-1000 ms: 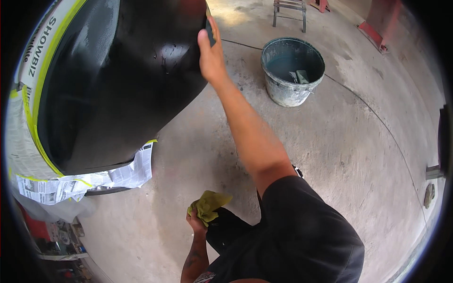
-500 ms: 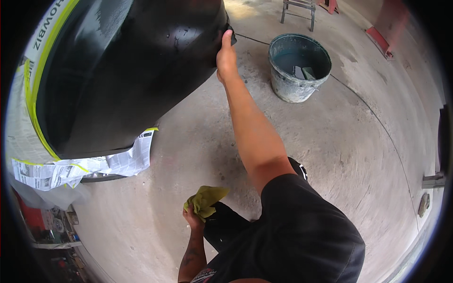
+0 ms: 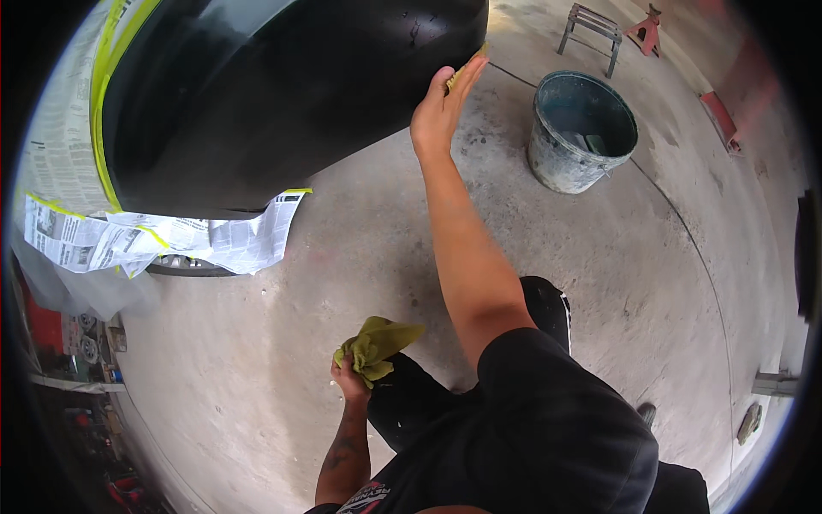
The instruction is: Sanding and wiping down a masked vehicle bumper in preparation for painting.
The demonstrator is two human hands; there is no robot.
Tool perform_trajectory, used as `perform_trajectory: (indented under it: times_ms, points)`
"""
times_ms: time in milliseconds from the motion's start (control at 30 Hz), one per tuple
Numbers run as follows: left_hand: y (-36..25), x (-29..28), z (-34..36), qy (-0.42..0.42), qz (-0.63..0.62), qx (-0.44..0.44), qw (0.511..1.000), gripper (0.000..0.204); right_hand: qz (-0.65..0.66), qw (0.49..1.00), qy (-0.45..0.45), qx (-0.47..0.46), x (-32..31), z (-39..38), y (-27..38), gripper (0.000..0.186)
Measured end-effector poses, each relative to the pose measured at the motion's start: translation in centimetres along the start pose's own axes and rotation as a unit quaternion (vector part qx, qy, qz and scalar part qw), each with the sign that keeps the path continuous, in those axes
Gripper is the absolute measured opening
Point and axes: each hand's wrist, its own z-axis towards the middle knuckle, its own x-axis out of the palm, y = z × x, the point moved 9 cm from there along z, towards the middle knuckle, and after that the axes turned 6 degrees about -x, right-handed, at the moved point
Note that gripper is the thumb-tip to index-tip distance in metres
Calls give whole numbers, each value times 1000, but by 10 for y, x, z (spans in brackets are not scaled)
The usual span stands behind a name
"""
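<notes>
A large black car bumper (image 3: 257, 120) fills the upper left, its edges lined with yellow-green masking tape (image 3: 100, 128) and newspaper (image 3: 73, 146). At the bumper's right end, my right hand (image 3: 438, 111) is reached out with the fingers pressed along the edge. A thin yellow piece (image 3: 465, 70), whether cloth or sandpaper I cannot tell, shows between its thumb and fingers. Low in front of my body, my left hand (image 3: 349, 377) is closed around a crumpled olive-yellow cloth (image 3: 377, 347), held beside my knee and apart from the bumper.
A stained bucket (image 3: 569, 163) of dark water, with a block-like thing in it, stands on the concrete floor to the right. Beyond it are a metal stool (image 3: 592, 27) and a red jack stand (image 3: 646, 34). A cable (image 3: 685, 224) crosses the floor. Shelving (image 3: 81, 385) stands at lower left.
The bumper and bucket have shifted up and rightward in view. My right hand has turned at the bumper's edge, so the yellow piece now shows. My left hand still holds the cloth.
</notes>
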Motion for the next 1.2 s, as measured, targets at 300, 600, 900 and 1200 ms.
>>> perform_trajectory:
  times_ms: [300, 600, 900, 1200]
  points:
    - [9, -25, 3, -37, -50, 4, 998, 23, -182, 940, 169, -235, 39, -80, 29, 84]
    - [17, -3, 27, 8, 13, -11, 1000, 24, -245, 906, 276, -207, 43, -96, 35, 85]
    - [18, 22, 28, 24, 13, -28, 999, 27, -171, 966, 89, -170, -2, -23, 34, 75]
    - [7, 0, 6, 17, -7, 2, 1000, 27, -347, 781, 286, -434, -1, -52, 19, 66]
